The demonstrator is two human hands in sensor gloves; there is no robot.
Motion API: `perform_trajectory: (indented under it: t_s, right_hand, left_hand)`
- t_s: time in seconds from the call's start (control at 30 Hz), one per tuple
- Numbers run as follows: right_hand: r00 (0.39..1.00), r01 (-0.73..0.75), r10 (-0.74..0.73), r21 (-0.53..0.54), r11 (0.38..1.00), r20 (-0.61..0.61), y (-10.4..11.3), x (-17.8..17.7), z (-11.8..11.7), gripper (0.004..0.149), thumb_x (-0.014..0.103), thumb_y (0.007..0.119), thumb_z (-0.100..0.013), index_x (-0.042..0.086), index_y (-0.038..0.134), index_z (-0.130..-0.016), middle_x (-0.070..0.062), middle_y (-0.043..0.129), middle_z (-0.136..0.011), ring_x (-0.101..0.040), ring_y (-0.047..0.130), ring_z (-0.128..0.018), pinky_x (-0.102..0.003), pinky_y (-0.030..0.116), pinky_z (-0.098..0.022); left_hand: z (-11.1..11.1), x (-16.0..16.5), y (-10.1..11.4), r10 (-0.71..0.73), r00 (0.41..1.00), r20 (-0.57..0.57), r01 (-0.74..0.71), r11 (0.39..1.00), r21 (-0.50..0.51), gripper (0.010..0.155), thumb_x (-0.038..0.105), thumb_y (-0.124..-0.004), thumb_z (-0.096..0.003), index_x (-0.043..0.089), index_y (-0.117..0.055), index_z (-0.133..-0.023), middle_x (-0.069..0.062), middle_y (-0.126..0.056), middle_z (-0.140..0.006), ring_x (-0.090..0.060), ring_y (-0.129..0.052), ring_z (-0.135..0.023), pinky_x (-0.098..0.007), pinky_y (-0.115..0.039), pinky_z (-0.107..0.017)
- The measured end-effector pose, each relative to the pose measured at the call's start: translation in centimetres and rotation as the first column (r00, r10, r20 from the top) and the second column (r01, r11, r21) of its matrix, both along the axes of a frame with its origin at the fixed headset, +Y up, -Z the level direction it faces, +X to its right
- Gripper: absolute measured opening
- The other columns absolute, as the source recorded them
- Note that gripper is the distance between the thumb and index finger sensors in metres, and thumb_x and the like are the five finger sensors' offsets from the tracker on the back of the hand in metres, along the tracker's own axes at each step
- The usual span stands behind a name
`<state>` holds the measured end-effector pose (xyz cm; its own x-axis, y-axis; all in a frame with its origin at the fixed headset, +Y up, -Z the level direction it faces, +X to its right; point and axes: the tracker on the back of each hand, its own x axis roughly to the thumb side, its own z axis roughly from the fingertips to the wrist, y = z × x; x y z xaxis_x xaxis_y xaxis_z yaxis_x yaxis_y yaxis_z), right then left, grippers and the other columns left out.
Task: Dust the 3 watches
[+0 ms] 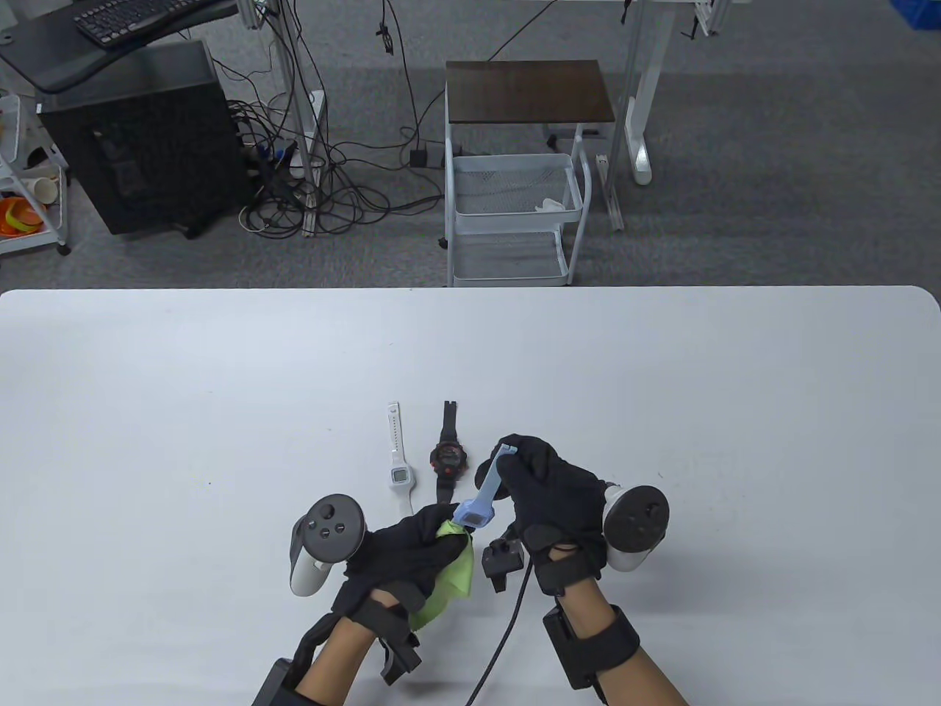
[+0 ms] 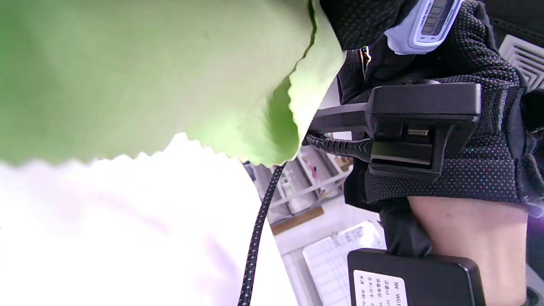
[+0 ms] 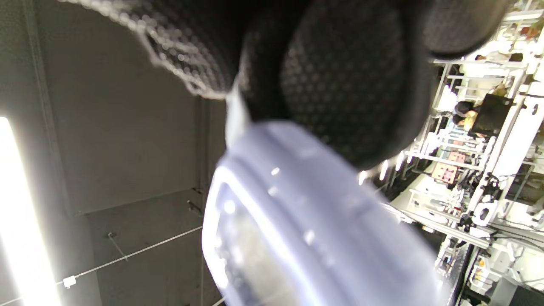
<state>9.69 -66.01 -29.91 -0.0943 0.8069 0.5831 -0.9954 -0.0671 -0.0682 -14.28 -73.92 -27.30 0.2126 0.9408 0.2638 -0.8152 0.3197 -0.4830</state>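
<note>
Over the white desk (image 1: 220, 382) our right hand (image 1: 555, 489) pinches the light, bendy pale-blue plastic watch (image 1: 481, 496) by its strap; our left hand (image 1: 401, 548) grips a soft green cloth (image 1: 450, 566), seemingly against its case. White (image 1: 398, 463) and black (image 1: 448, 460) watches lie just beside.

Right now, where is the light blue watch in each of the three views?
Table view: the light blue watch is lower centre, held by the right hand, its case against the green cloth.
Left wrist view: its case shows at the top right, beside the cloth.
Right wrist view: a blurred close-up fills the lower centre.
Shared landmark: the black glove holding it.
</note>
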Motion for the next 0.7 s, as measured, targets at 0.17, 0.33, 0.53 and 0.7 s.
perform_trajectory:
  t_s: [0.17, 0.33, 0.53, 0.7]
  right_hand:
    - [1.000, 0.021, -0.021, 0.001, 1.000, 0.002, 0.09, 0.18, 0.03, 0.040, 0.039, 0.081, -0.041, 0.010, 0.088, -0.068, -0.005, 0.109, -0.041, -0.019, 0.106, -0.022, -0.059, 0.071, -0.048]
    - [1.000, 0.028, -0.028, 0.007, 1.000, 0.008, 0.25, 0.37, 0.09, 0.040, 0.038, 0.081, -0.041, 0.010, 0.089, -0.068, -0.006, 0.109, -0.041, -0.020, 0.106, -0.022, -0.059, 0.071, -0.048]
    - [0.999, 0.034, -0.034, 0.013, 0.999, 0.011, 0.29, 0.54, 0.04, 0.040, 0.038, 0.081, -0.041, 0.010, 0.089, -0.068, -0.006, 0.109, -0.041, -0.020, 0.106, -0.022, -0.059, 0.071, -0.048]
    - [0.998, 0.060, -0.060, 0.023, 0.998, 0.017, 0.53, 0.90, 0.05, 0.040, 0.038, 0.081, -0.041, 0.010, 0.088, -0.068, -0.006, 0.108, -0.042, -0.020, 0.106, -0.022, -0.060, 0.071, -0.048]
  left_hand:
    - [-0.14, -0.28, -0.46, 0.048, 0.999, -0.019, -0.049, 0.998, -0.037, 0.049, 0.050, -0.069, -0.0578, 0.019, -0.070, -0.095, 0.011, -0.092, -0.068, -0.016, -0.098, -0.065, -0.058, -0.062, -0.071]
    - [-0.01, 0.08, -0.35, 0.029, 1.000, -0.005, -0.029, 0.999, -0.017, 0.049, 0.049, -0.066, -0.0582, 0.018, -0.072, -0.095, 0.011, -0.094, -0.069, -0.016, -0.101, -0.067, -0.057, -0.064, -0.071]
    - [-0.01, 0.02, -0.06, -0.029, 0.999, -0.014, 0.029, 0.999, 0.013, 0.049, 0.046, -0.070, -0.0583, 0.023, -0.064, -0.101, 0.011, -0.088, -0.083, -0.017, -0.094, -0.082, -0.059, -0.058, -0.075]
    - [-0.14, -0.44, -0.51, 0.017, 0.998, -0.059, -0.018, 1.000, -0.019, 0.048, 0.053, -0.072, -0.0564, 0.022, -0.074, -0.094, 0.013, -0.095, -0.068, -0.014, -0.102, -0.066, -0.056, -0.064, -0.072]
